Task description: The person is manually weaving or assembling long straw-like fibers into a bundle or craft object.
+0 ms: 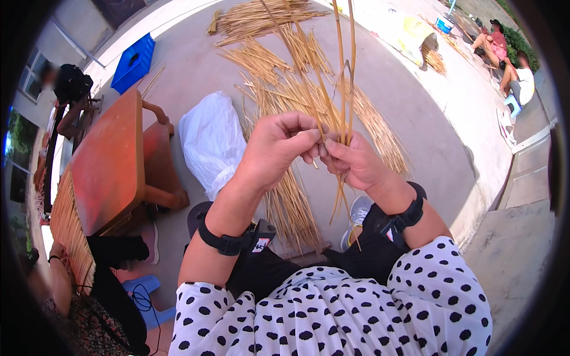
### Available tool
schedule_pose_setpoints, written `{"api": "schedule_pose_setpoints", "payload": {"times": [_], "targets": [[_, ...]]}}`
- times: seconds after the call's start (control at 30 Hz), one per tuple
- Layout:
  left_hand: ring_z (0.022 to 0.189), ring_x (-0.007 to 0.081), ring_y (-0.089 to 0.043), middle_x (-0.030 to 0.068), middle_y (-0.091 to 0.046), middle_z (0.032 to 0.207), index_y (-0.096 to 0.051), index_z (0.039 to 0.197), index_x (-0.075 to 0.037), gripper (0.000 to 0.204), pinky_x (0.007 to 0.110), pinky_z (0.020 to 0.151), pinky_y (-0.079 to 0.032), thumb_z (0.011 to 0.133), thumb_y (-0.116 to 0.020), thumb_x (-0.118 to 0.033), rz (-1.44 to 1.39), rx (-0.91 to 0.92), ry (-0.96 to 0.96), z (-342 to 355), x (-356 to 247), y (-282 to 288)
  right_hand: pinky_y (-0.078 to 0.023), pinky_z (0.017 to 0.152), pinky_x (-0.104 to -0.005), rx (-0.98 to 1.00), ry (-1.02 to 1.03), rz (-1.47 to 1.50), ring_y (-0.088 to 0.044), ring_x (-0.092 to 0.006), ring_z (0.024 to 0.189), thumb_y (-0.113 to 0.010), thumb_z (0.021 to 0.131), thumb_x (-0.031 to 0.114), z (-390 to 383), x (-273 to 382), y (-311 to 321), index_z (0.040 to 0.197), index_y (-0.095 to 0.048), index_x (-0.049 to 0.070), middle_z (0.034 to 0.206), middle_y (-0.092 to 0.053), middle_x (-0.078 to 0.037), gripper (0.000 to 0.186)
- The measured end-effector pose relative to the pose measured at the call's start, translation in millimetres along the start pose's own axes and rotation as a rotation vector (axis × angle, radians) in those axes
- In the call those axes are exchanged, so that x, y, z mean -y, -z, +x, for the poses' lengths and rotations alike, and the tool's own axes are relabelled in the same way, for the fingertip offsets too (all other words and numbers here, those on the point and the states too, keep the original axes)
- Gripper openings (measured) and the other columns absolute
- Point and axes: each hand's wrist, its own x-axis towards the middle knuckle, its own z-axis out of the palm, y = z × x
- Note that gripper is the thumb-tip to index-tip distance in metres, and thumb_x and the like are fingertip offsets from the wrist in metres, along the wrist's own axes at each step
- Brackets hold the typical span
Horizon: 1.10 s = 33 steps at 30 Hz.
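Observation:
Several long, thin dried reed stalks [342,71] stand up from between my two hands, their lower ends sticking out beneath. My left hand [274,145] pinches stalks between thumb and fingers. Close against it, my right hand [361,163] is closed round the other stalks, thumb pressed on them. Where the fingertips meet, the stalks' ends are partly hidden. Below and beyond my hands, piles of straw-coloured reeds [291,207] lie on the concrete floor.
A white plastic sack [211,133] lies left of the reeds, beside a brown wooden table [113,163]. Behind stands a blue crate [127,71]. A person at lower left handles a reed mat [70,222]. Other people sit at far right, near a yellowish sack [412,41].

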Motion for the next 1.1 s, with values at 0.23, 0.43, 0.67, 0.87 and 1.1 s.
{"api": "schedule_pose_setpoints", "payload": {"times": [0.23,0.43,0.67,0.87,1.1], "targets": [[0.058,0.0097,-0.056,0.0068,-0.06,0.069,-0.058,0.08,0.003,0.006,0.02,0.053,-0.045,0.081,-0.055,-0.002,0.049,0.023,-0.01,0.9,1.3,-4.1,-0.02,0.042,-0.0188,-0.004,-0.003,-0.016,-0.029,-0.0018,0.046,-0.058,0.086,0.024,-4.1,1.1,4.4,0.089,-0.06,0.004,0.06,-0.042,0.006,0.021],[0.057,0.0097,-0.056,0.0058,-0.059,0.068,-0.057,0.078,0.002,0.004,0.021,0.053,-0.046,0.078,-0.056,-0.001,0.063,0.025,-0.005,1.1,0.2,-3.0,-0.021,0.043,-0.0187,-0.025,-0.014,-0.012,-0.034,-0.0025,0.049,-0.063,0.082,0.023,-0.3,-0.2,6.9,0.088,-0.06,0.004,0.062,-0.045,0.005,0.02],[0.054,0.0096,-0.054,0.0066,-0.059,0.067,-0.056,0.078,0.002,0.004,0.021,0.048,-0.044,0.078,-0.055,-0.002,0.096,-0.051,-0.04,5.8,6.7,-3.8,-0.023,0.043,-0.0182,-0.082,0.044,-0.074,-0.034,-0.0021,0.048,-0.067,0.079,0.02,5.7,-2.6,12.4,0.083,-0.06,0.004,0.059,-0.044,0.006,0.018],[0.054,0.0091,-0.054,0.0059,-0.058,0.066,-0.056,0.078,0.001,0.004,0.021,0.048,-0.044,0.078,-0.056,-0.002,0.171,-0.086,-0.035,5.5,10.3,-3.0,-0.023,0.041,-0.0182,-0.145,0.023,-0.061,-0.034,-0.0026,0.045,-0.069,0.077,0.014,6.1,-1.5,8.7,0.074,-0.059,0.005,0.058,-0.046,0.005,0.014],[0.055,0.0094,-0.055,0.0051,-0.058,0.068,-0.057,0.083,0.003,0.006,0.021,0.05,-0.045,0.08,-0.056,-0.003,0.11,-0.076,-0.014,6.0,7.4,-3.2,-0.022,0.041,-0.0183,-0.197,0.039,-0.106,-0.032,-0.0023,0.044,-0.068,0.078,0.018,2.8,2.1,5.5,0.076,-0.058,0.006,0.055,-0.043,0.007,0.016]]}}
